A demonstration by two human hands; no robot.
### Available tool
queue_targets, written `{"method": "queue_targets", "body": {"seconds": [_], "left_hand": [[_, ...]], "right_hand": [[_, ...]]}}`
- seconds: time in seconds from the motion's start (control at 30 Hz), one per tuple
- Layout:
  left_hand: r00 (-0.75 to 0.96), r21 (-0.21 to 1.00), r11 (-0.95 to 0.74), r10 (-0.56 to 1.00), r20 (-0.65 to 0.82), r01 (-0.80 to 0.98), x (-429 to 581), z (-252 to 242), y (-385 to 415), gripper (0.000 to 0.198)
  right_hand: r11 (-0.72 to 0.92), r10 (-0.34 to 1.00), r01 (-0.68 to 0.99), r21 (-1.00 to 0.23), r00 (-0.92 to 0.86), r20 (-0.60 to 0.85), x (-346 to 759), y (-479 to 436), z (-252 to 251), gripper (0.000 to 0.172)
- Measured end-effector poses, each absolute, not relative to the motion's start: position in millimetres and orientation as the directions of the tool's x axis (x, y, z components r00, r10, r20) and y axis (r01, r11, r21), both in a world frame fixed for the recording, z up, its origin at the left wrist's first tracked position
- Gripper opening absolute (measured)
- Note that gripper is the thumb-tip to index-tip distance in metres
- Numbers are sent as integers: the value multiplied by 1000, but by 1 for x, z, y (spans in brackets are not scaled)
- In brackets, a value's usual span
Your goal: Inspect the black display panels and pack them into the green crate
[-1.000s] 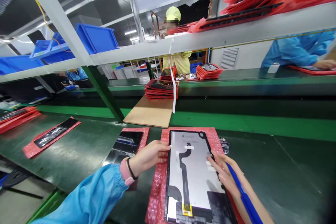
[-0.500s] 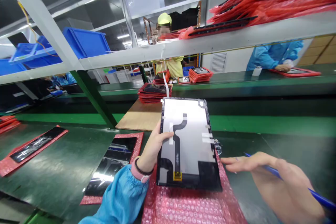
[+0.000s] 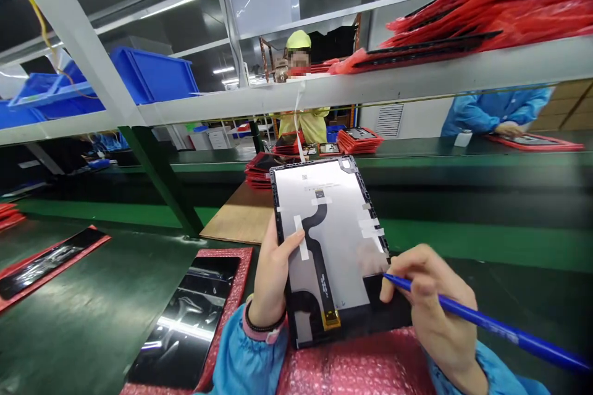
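My left hand [image 3: 273,271] is closed on the left edge of a tablet screen [image 3: 336,241], thumb pressed on its back beside a strip of white tape. The panel is tilted up towards me, its silver-white back showing with a black flex cable [image 3: 319,259] that ends in a gold connector. In my right hand [image 3: 438,302] is a long blue pen [image 3: 504,327], its tapered tip at the panel's lower right edge. Fingers of that hand also touch the panel there. Beneath lies pink bubble wrap [image 3: 356,367].
Left of me, a glossy black panel [image 3: 189,315] lies on bubble wrap, with another panel [image 3: 50,259] farther left. A wooden board [image 3: 238,216] and a red-wrapped stack [image 3: 259,170] lie ahead. Overhead, a white shelf bar [image 3: 259,99] crosses; co-workers [image 3: 498,111] sit beyond.
My right hand has moved left and up to the panel's right edge, bringing the pen tip there. The panel has turned slightly anticlockwise in my left hand.
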State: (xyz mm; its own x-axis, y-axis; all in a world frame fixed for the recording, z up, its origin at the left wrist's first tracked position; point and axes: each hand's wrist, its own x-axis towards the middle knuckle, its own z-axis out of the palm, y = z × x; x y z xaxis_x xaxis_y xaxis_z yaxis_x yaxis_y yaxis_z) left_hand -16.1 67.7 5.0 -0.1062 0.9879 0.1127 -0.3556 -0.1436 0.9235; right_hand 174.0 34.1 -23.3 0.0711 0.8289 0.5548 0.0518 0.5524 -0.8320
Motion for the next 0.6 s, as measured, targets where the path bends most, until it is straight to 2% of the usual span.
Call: {"method": "queue_targets", "body": {"seconds": [0.07, 0.2, 0.33, 0.43, 0.6], "left_hand": [[-124, 927, -148, 986, 112, -345, -17, 4, 68, 49], [-143, 934, -126, 986, 81, -334, -17, 3, 67, 51], [-151, 929, -104, 987, 53, -356, -18, 2, 65, 53], [-163, 926, -113, 985, 57, -360, -17, 1, 65, 54], [-175, 928, -117, 983, 57, -353, -18, -2, 67, 58]], "right_hand": [[517, 847, 4, -856, 145, 512, 169, 35, -22, 23], [556, 776, 161, -816, 252, 578, 164, 34, -18, 34], [594, 714, 349, -725, 187, 675, 164, 32, -19, 38], [560, 713, 473, -680, 144, 687, 166, 32, -22, 40], [561, 715, 462, -687, 149, 684, 164, 34, -24, 41]]}}
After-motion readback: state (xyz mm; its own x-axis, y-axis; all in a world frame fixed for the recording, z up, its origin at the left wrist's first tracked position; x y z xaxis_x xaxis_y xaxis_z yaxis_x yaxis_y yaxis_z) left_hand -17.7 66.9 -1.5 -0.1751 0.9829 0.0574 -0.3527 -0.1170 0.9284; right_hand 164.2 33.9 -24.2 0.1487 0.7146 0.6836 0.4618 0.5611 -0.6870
